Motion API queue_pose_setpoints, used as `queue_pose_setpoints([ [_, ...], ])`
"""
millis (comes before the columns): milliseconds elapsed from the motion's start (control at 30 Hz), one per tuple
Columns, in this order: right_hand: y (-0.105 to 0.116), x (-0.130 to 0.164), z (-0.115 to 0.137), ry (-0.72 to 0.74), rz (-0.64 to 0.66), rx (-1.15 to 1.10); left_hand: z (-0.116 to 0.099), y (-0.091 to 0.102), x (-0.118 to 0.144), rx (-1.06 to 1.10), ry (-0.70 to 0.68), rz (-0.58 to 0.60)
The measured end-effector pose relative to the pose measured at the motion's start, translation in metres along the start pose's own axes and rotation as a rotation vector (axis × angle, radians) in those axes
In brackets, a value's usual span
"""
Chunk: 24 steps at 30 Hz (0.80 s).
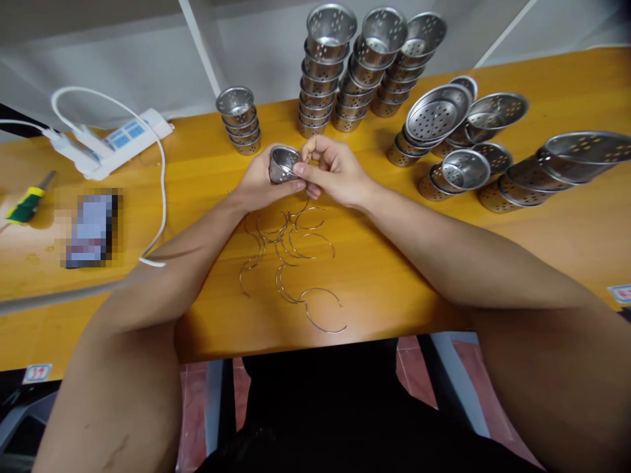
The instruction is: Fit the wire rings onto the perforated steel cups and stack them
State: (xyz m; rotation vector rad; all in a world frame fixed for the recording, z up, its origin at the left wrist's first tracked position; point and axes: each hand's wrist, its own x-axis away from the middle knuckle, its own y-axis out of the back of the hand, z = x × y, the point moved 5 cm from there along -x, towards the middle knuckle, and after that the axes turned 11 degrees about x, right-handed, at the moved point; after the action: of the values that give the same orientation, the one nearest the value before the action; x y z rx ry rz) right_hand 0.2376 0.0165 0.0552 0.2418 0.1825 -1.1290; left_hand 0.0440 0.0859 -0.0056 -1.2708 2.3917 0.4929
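Hands are brought together over the middle of the orange wooden table (444,276), well above its surface, so that the work sits close under the eye. A small perforated stainless-steel strainer cup (282,163) is grasped in the left hand (261,184): it is cradled from below and behind, tipped on its side with the open mouth turned towards the right. The right hand (335,172) is closed in a pinch at the cup's rim, thumb and forefinger pressed together; a thin wire may be nipped there, but this cannot be told for certain. Both forearms are angled inward from the lower corners, elbows spread wide, wrists slightly raised.

Directly beneath the hands, a loose scatter of thin curved silver wire handles (290,256) is laid flat on the wood, within easy reach of either hand and apart from everything else. Behind the hands, three tall stacks of nested perforated steel cups (345,72) are stood upright against the far edge, with a short stack of four like cups (240,119) set to their left. To the right, toppled rows of nested cups (497,151) are lying on their sides, mouths turned up and towards the viewer.

At the far left, a white power strip with a white cable (123,135) is seen, with a green-and-yellow-handled screwdriver (27,203) nearer the left edge.
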Motion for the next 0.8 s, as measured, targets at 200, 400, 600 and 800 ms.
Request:
queue_pose_setpoints([
  [200,0.0001,-0.0047,-0.0061,0.037,0.047,-0.103,-0.004,-0.0036,-0.0035,0.104,0.065,-0.035],
  [400,0.0012,-0.0048,-0.0046,0.044,0.04,-0.081,-0.0045,-0.0051,-0.004,0.151,0.074,-0.013],
  [600,0.0023,-0.0055,-0.005,0.039,0.058,-0.061,0.0008,0.0006,-0.0032,0.063,0.04,0.01],
  [800,0.0064,-0.0069,-0.0083,0.117,0.059,0.05,0.004,0.0023,-0.0007,-0.058,-0.077,-0.008],
])
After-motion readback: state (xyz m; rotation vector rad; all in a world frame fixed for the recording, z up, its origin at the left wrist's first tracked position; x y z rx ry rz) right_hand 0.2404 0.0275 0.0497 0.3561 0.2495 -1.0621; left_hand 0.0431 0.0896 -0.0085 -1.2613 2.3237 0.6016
